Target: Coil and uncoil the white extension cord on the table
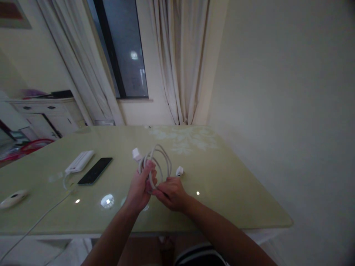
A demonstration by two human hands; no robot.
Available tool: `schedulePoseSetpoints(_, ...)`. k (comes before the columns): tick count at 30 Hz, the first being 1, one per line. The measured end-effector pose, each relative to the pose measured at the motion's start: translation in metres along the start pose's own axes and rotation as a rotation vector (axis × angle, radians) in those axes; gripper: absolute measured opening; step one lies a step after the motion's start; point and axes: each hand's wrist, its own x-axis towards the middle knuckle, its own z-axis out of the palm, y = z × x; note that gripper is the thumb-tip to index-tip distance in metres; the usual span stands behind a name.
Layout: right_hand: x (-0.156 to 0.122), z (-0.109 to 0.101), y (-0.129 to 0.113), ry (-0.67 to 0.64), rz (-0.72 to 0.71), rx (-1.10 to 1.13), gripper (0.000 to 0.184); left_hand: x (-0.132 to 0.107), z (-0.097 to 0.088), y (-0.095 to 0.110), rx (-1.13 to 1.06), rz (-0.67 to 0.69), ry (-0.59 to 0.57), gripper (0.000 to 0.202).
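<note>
One cable (167,158), pale grey, coiled in several loose loops; location, head view: held between two hands over the middle of the table (222,192); handling, as judged: light, springy rather than limp, apt to spread its loops if let go, smooth but easy to keep hold of, weakest where it meets the ends; best taken around the gathered strands low on the coil, not by the ends; appearance: even thickness, plain jacket, loops overlapping and standing roughly upright; one blocky white plug (136,154) at the left of the loops; one smaller white plug (179,171), just beyond the right hand (172,193), whether resting or hanging cannot be told.

Two grips, both occupied; left hand (141,188): clasped on the left side of the coil, thumb laid over the strands; right hand: fingers curled on the lower strands, close beside the left fingers.

Also on the table, to the left: one dark phone (95,171), lying flat; one long white box (80,161), just beside it, with one white cord (48,210) running over the near edge; one small white oval item (13,199) at far left, kind uncertain.
</note>
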Motion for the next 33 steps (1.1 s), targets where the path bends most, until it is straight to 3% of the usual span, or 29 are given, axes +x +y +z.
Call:
schedulePoseSetpoints(4, 0.002, 0.001, 0.002, -0.046, 0.011, -0.084, 0.047, 0.004, -0.004, 0.010, 0.036, -0.014, -0.021, 0.046)
schedulePoseSetpoints(7, 0.004, 0.003, 0.007, -0.125, -0.006, -0.169, 0.046, 0.007, -0.009, 0.025, 0.022, 0.074, -0.033, 0.034)
schedulePoseSetpoints(10, 0.008, 0.002, 0.010, -0.185, -0.059, -0.227, 0.042, 0.009, -0.011, 0.043, -0.097, 0.180, -0.038, 0.028)
schedulePoseSetpoints(13, 0.011, 0.002, 0.008, -0.140, -0.054, -0.253, 0.039, 0.009, -0.010, 0.059, -0.227, 0.161, -0.103, 0.021)
schedulePoseSetpoints(15, 0.011, 0.002, 0.007, -0.065, 0.048, -0.231, 0.040, 0.006, -0.009, 0.065, -0.271, 0.156, -0.165, 0.020)
schedulePoseSetpoints(18, 0.011, 0.004, 0.009, 0.072, 0.365, 0.018, 0.035, 0.002, -0.008, 0.067, -0.308, 0.190, -0.212, 0.029)
schedulePoseSetpoints(21, 0.012, 0.005, 0.015, 0.203, 0.647, 0.492, 0.039, 0.000, -0.008, 0.060, -0.328, 0.185, -0.250, 0.041)
schedulePoseSetpoints(26, 0.021, -0.002, 0.021, 0.378, 0.902, 1.313, 0.053, 0.002, -0.013, 0.026, -0.346, 0.098, -0.279, 0.053)
schedulePoseSetpoints(29, 0.022, -0.010, 0.026, 0.427, 1.008, 1.441, 0.053, 0.009, -0.014, -0.001, -0.329, -0.019, -0.312, 0.054)
schedulePoseSetpoints(33, 0.017, -0.024, 0.047, 0.718, 1.033, 1.224, 0.050, 0.035, -0.010, -0.030, -0.215, -0.252, -0.309, 0.046)
